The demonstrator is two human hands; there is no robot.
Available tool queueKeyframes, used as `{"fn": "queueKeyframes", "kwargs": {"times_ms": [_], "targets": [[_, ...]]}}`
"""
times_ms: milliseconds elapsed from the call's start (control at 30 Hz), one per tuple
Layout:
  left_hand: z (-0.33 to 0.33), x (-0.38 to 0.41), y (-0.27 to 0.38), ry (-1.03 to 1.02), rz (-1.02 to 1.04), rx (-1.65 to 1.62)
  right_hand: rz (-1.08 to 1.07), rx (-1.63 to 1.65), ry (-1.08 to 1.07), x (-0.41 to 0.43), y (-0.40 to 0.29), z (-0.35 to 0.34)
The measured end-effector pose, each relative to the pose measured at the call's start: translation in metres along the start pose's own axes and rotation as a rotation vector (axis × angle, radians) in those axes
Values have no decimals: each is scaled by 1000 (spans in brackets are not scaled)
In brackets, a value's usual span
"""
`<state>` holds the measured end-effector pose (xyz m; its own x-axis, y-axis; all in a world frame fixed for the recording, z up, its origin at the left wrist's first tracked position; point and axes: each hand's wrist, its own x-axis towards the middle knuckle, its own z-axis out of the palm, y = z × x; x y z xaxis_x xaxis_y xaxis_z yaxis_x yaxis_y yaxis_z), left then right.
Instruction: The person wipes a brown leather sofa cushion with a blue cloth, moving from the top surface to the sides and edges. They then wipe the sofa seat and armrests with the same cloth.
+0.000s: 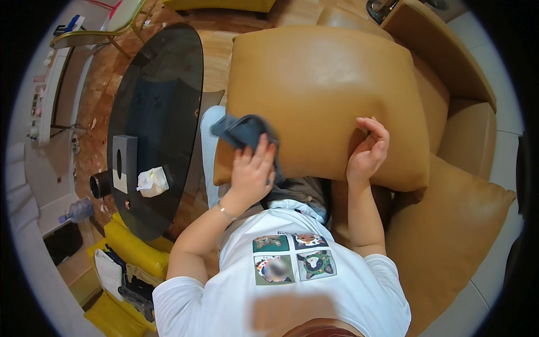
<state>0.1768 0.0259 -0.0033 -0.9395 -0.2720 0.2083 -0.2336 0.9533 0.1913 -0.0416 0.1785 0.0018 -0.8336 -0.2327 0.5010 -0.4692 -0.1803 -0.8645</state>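
Observation:
A dark blue-grey cloth (242, 128) lies bunched under the fingers of my left hand (252, 170), against the left side of a large tan leather cushion (324, 84). Motion blurs the cloth and the fingertips. The cushion rests in front of me, over my lap. My right hand (367, 156) is set with its outer edge against the cushion's near right part, fingers loosely curled and nothing in them. Light blue trousers on my left leg (212, 122) show beside the cushion.
An oval dark glass table (156, 97) stands at left, bearing a tissue box (125, 156) and a crumpled white packet (153, 182). A tan sofa (467, 135) and another cushion (450, 236) lie at right. Yellow seats (134, 244) with bags, and a plastic bottle (80, 209), are at lower left.

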Motion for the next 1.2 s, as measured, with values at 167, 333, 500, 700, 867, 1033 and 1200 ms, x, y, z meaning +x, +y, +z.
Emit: {"fn": "queueKeyframes", "kwargs": {"times_ms": [167, 333, 500, 700, 867, 1033, 1200], "targets": [[-1, 79, 45, 94, 317, -171, 49, -4, -16, -2, 0, -5], [-6, 144, 64, 163, 334, -224, 61, 27, -1, 0, -5, -4], [-3, 211, 26, 15, -29, -214, 68, -81, -15, -3, -24, 2], [-10, 167, -17, -27, -59, -282, -118, -586, -231, -2, -42, -4], [-39, 95, 0, -19, 3, -206, -28, -976, -95, 42, -42, -40], [-30, 62, 71, -148, 366, -350, 269, -1239, 58, 69, -29, -94], [11, 47, 87, -11, 547, -282, 438, -1308, 21, 59, -25, -117]]}}
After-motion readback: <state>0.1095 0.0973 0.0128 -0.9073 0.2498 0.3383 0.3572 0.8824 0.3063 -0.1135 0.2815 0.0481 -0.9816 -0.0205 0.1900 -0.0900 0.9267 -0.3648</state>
